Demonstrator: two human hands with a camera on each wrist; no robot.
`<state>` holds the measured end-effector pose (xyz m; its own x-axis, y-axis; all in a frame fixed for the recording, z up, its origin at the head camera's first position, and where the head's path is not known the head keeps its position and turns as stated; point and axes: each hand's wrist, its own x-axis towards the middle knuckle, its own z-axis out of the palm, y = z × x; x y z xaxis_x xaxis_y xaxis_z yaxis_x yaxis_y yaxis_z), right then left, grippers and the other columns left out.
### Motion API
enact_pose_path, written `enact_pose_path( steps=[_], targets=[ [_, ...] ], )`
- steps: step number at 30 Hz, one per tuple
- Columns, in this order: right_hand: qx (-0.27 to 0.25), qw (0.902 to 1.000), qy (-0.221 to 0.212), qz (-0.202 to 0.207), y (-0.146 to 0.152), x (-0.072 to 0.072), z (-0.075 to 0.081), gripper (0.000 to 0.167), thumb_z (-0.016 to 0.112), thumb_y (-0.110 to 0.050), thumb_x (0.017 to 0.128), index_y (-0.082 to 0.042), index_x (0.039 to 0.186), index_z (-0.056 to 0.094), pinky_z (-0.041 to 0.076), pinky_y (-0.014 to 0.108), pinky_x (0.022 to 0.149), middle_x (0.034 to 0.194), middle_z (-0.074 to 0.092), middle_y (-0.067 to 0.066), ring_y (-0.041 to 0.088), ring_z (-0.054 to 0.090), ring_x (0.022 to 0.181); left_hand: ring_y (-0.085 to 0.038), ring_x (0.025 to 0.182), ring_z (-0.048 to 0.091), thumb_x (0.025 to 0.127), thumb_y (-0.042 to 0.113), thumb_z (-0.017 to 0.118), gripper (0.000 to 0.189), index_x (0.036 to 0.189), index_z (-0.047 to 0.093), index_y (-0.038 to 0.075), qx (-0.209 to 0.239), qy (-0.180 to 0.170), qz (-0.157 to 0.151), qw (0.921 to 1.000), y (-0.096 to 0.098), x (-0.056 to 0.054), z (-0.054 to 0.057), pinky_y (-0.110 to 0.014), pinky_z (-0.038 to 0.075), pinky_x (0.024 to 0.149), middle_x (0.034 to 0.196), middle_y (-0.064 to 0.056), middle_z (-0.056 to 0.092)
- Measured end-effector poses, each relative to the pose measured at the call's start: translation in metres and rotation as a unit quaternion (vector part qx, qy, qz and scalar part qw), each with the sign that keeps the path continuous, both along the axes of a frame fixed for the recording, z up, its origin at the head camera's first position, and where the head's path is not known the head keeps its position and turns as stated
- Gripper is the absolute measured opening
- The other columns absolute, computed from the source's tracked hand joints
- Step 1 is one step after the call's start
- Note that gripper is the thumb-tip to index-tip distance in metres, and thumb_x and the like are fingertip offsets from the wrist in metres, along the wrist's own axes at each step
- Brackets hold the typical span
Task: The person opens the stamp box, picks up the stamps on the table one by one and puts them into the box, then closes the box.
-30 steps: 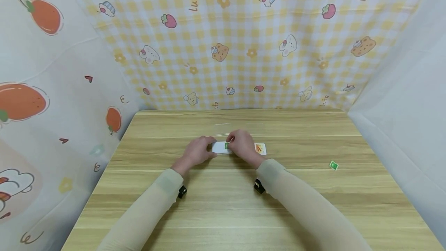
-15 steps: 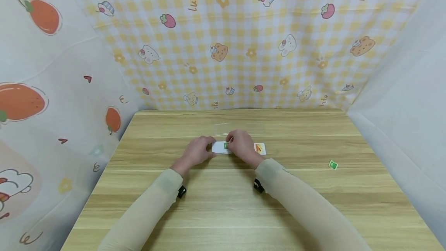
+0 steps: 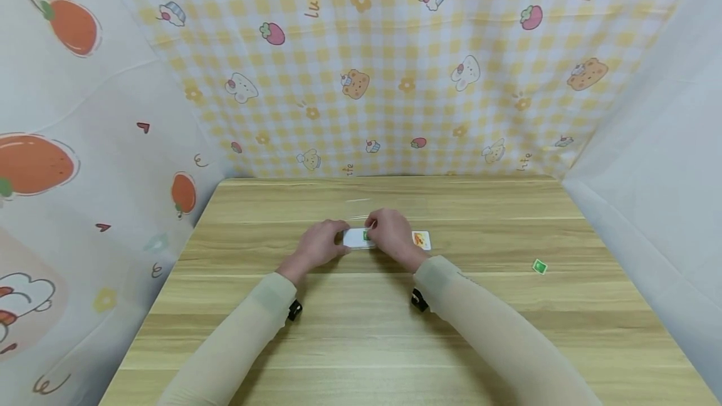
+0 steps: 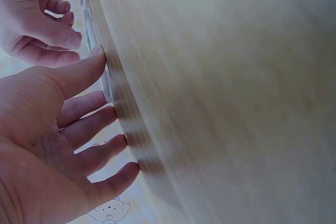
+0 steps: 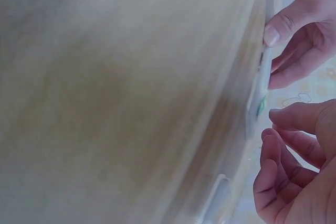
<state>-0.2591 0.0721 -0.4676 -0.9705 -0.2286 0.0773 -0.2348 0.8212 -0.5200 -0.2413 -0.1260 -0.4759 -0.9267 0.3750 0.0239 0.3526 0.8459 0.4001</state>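
Observation:
My left hand (image 3: 323, 244) grips the left end of a flat white case (image 3: 354, 239), thumb on the near edge and fingers at the far edge. In the right wrist view the case (image 5: 253, 109) shows edge-on, close to the table. My right hand (image 3: 392, 233) is over the case's right part and hides it; its fingers are curled. A small green square (image 3: 366, 235) lies on the case right at its thumb tip. I cannot tell whether thumb and finger pinch it. In the left wrist view the right hand (image 4: 44, 30) hovers beside the left hand (image 4: 58, 129).
A white card with a food picture (image 3: 421, 240) lies just right of my right hand. Farther right on the wooden table (image 3: 361, 343) lies another small green square (image 3: 539, 266). Clear plastic edges (image 3: 358, 200) glint behind the case. A patterned curtain (image 3: 395, 111) stands at the back.
Almost nothing differs; both hands keep their places at the case, and my right fingertips show only a very slight shift at the green square.

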Motion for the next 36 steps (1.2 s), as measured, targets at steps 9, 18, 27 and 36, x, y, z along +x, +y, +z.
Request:
enact_pose_path(
  steps=[9,18,27,36],
  targets=[
    [0.004,0.9999,0.016,0.004,0.002,0.003,0.018,0.01,0.071,-0.012,0.087,-0.018,0.093,0.077,0.048,0.029,0.057,0.08,0.066,-0.006,0.012,0.059,0.069,-0.019,0.095,0.061,0.08,0.025,0.087,0.048,0.124,0.07,0.012,0.003,-0.005,0.004,1.0,0.001,0.0,0.0,-0.041,0.05,0.081,0.11,-0.003,0.07],
    [-0.017,0.9994,0.016,0.024,0.016,0.008,0.029,0.015,0.069,-0.013,0.089,-0.014,0.101,0.078,0.048,0.03,0.058,0.084,0.067,-0.004,0.014,0.059,0.071,-0.017,0.09,0.058,0.081,0.025,0.086,0.048,0.124,0.069,0.013,0.003,-0.011,0.009,0.9999,0.0,0.001,0.001,-0.038,0.049,0.079,0.105,-0.001,0.069],
    [-0.035,0.9985,0.033,0.029,0.067,0.02,0.039,0.015,0.07,-0.017,0.091,-0.014,0.105,0.076,0.044,0.029,0.047,0.082,0.068,-0.003,0.012,0.057,0.059,-0.017,0.095,0.06,0.081,0.025,0.086,0.051,0.127,0.068,0.013,0.001,-0.011,0.01,0.9999,0.003,0.001,-0.003,-0.037,0.05,0.084,0.111,-0.001,0.069],
    [-0.01,0.9971,0.071,0.025,0.12,0.033,0.047,0.014,0.074,-0.013,0.091,-0.01,0.105,0.076,0.048,0.031,0.054,0.081,0.071,0.001,0.017,0.066,0.07,-0.017,0.094,0.059,0.081,0.025,0.086,0.052,0.128,0.068,0.013,0.007,-0.02,0.015,0.9997,0.002,0.002,-0.001,-0.037,0.05,0.082,0.112,-0.002,0.069]
  ],
)
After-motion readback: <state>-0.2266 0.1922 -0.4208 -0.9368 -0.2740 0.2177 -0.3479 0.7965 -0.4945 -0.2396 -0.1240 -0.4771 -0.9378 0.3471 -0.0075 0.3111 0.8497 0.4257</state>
